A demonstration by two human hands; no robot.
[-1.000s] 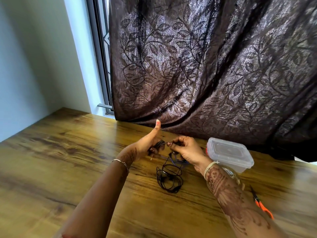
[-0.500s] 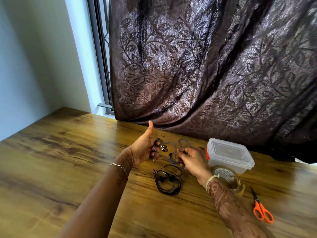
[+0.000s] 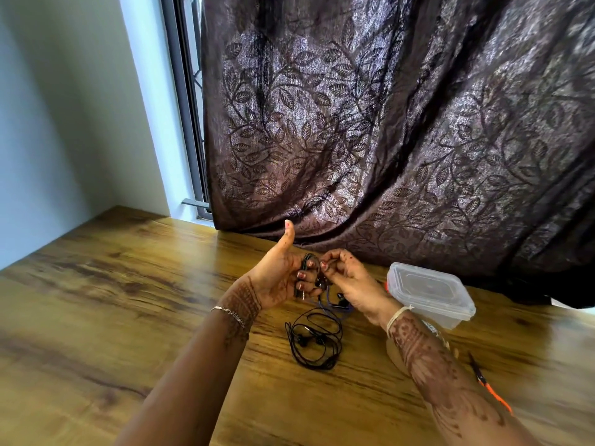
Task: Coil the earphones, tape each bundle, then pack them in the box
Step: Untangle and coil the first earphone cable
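Note:
My left hand (image 3: 283, 278) is raised above the table with its thumb up, its fingers curled around loops of a blue-corded earphone (image 3: 335, 305). My right hand (image 3: 347, 281) pinches the same cord just to the right of the left fingers; the rest of the cord hangs down below both hands. A second, black earphone (image 3: 314, 344) lies in a loose tangle on the wooden table (image 3: 112, 300) below the hands. The clear plastic box (image 3: 429, 292) with its lid on stands to the right. My right forearm mostly hides the tape roll (image 3: 442, 338).
Orange-handled scissors (image 3: 489, 387) lie at the right, partly behind my right forearm. A dark patterned curtain (image 3: 386, 123) hangs along the table's far edge. A wall and a window frame are at the far left.
My right hand has come back up to the left hand's fingers with the blue cord, after a swing downward half a second ago. The black earphone has stayed where it was.

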